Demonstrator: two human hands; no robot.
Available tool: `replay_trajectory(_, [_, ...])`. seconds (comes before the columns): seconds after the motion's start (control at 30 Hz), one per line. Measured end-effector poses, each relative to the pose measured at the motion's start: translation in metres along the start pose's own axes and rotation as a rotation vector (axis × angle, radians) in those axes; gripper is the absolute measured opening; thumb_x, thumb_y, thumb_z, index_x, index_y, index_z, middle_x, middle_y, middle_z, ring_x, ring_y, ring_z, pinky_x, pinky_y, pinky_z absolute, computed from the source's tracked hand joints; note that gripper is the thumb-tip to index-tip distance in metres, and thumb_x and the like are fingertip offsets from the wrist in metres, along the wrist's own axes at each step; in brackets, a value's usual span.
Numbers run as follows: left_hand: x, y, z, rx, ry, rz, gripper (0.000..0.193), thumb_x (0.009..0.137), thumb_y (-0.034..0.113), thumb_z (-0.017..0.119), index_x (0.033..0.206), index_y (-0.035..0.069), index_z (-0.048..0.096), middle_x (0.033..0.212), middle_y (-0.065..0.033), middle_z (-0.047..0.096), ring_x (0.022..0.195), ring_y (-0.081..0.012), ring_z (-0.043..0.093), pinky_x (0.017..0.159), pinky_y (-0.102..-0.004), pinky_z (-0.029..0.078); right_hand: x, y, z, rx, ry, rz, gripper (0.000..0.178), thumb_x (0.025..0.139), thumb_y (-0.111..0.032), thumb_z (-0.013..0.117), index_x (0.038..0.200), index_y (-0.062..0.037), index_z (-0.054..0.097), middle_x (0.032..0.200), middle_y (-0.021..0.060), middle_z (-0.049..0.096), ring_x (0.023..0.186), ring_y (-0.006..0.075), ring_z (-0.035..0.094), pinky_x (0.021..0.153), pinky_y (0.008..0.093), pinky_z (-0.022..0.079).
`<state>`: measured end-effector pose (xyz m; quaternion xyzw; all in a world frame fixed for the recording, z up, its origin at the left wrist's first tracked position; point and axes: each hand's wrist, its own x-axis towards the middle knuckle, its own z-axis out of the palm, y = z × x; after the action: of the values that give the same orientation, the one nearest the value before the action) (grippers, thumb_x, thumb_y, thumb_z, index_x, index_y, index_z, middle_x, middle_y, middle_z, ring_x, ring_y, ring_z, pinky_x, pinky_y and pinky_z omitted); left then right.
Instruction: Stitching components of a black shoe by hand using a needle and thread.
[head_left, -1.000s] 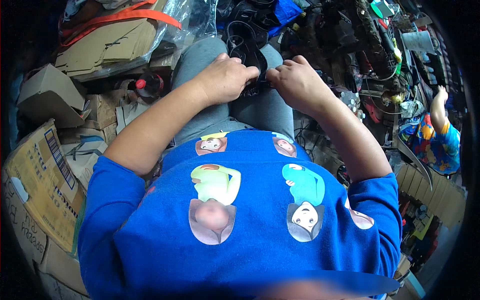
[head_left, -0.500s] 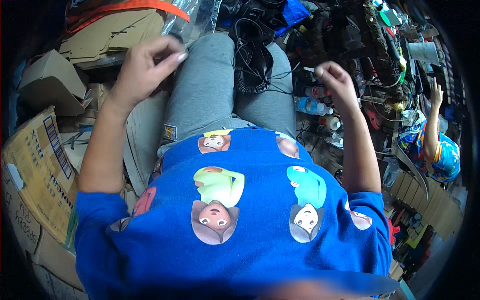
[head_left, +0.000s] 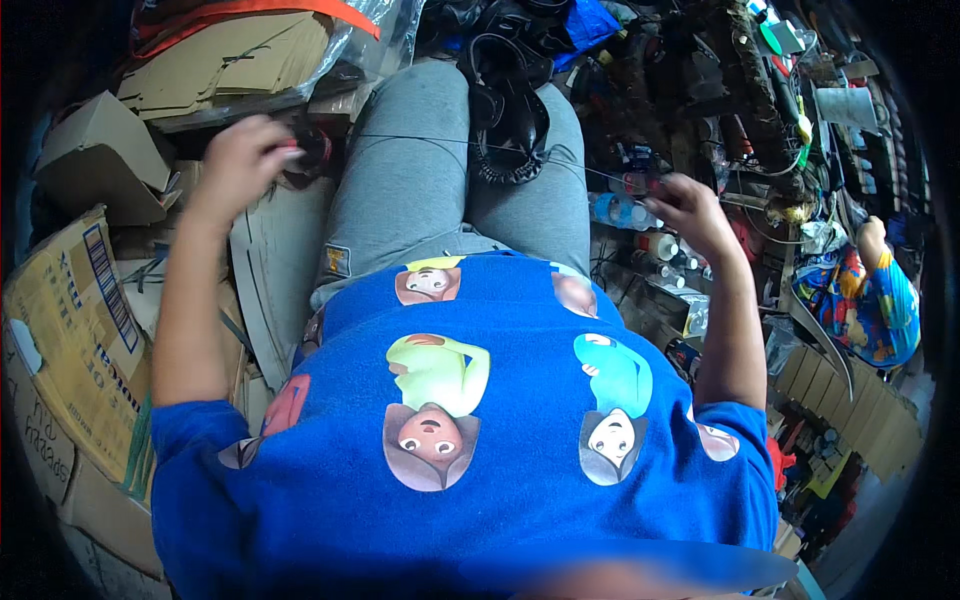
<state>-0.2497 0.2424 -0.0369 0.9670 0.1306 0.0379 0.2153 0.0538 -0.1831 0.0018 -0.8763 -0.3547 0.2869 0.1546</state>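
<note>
A black shoe upper [head_left: 508, 125] with a gathered, stitched edge rests between my grey-trousered thighs. Dark thread [head_left: 415, 138] runs out from the shoe to both sides, pulled nearly straight. Off to the left, beyond my thigh, my left hand [head_left: 245, 165] is closed with thumb and fingers pinched on one end of the thread. My right hand [head_left: 695, 212], out past the other thigh, pinches the opposite end with curled fingers. Both hands are well apart from the shoe, and the thread close to the fingers is hard to make out.
Flattened cardboard [head_left: 225, 65] and an open carton [head_left: 100, 160] lie at left, with a larger box [head_left: 75, 330] nearer. Plastic bottles [head_left: 620, 210] stand beside my right thigh. Cluttered tools fill the right side, where another person in a colourful shirt [head_left: 890, 300] sits.
My hands have spread apart: the left went outward left and slightly nearer, the right outward and nearer. The looser thread over the shoe has straightened. The other person's raised arm has lowered.
</note>
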Motion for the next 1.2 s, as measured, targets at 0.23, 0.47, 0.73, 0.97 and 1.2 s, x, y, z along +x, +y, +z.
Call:
replay_trajectory(0.23, [-0.009, -0.013, -0.006, 0.070, 0.091, -0.207, 0.020, 0.079, 0.016, 0.066, 0.096, 0.005, 0.066, 0.089, -0.0139, 0.056, 0.085, -0.0301, 0.058, 0.075, -0.0371, 0.047, -0.040, 0.097, -0.002, -0.225, 0.127, 0.172, 0.014, 0.075, -0.008, 0.068, 0.087, -0.0023, 0.065, 0.084, 0.0139, 0.061, 0.080, 0.0257, 0.061, 0.072, 0.0346, 0.048])
replay_trajectory(0.47, [0.106, 0.135, 0.071, -0.394, -0.059, 0.560, 0.030, 0.080, 0.009, 0.065, 0.110, 0.007, 0.061, 0.116, -0.0102, 0.060, 0.108, -0.0282, 0.058, 0.093, -0.0371, 0.046, 0.059, -0.061, 0.040, 0.245, 0.147, -0.377, 0.015, 0.077, 0.000, 0.066, 0.090, -0.0055, 0.069, 0.085, 0.0057, 0.061, 0.085, 0.0153, 0.059, 0.076, 0.0286, 0.048])
replay_trajectory(0.73, [0.144, 0.144, 0.081, -0.297, -0.470, 0.447, 0.022, 0.077, 0.020, 0.070, 0.091, 0.004, 0.063, 0.090, -0.0110, 0.059, 0.086, -0.0271, 0.060, 0.076, -0.0366, 0.047, 0.068, -0.063, 0.052, 0.295, 0.026, -0.313, 0.014, 0.077, 0.000, 0.067, 0.089, -0.0076, 0.070, 0.085, 0.0031, 0.057, 0.081, 0.0127, 0.059, 0.073, 0.0268, 0.049])
replay_trajectory(0.97, [0.144, 0.132, 0.093, -0.630, -0.521, 0.371, 0.020, 0.077, 0.017, 0.067, 0.093, 0.003, 0.068, 0.089, -0.0094, 0.060, 0.087, -0.0211, 0.060, 0.079, -0.0332, 0.046, 0.066, -0.067, 0.063, 0.345, 0.027, -0.376, 0.020, 0.076, 0.003, 0.068, 0.091, -0.0080, 0.070, 0.085, 0.0030, 0.058, 0.079, 0.0127, 0.060, 0.071, 0.0253, 0.049])
replay_trajectory(1.2, [0.146, 0.129, 0.089, -0.643, -0.668, 0.380, 0.028, 0.080, 0.011, 0.061, 0.107, 0.005, 0.068, 0.092, -0.0091, 0.057, 0.092, -0.0207, 0.057, 0.084, -0.0305, 0.044, 0.051, -0.071, 0.072, 0.227, 0.181, -0.430, 0.021, 0.076, 0.001, 0.068, 0.094, -0.0101, 0.071, 0.085, 0.0060, 0.059, 0.076, 0.0167, 0.062, 0.068, 0.0277, 0.050])
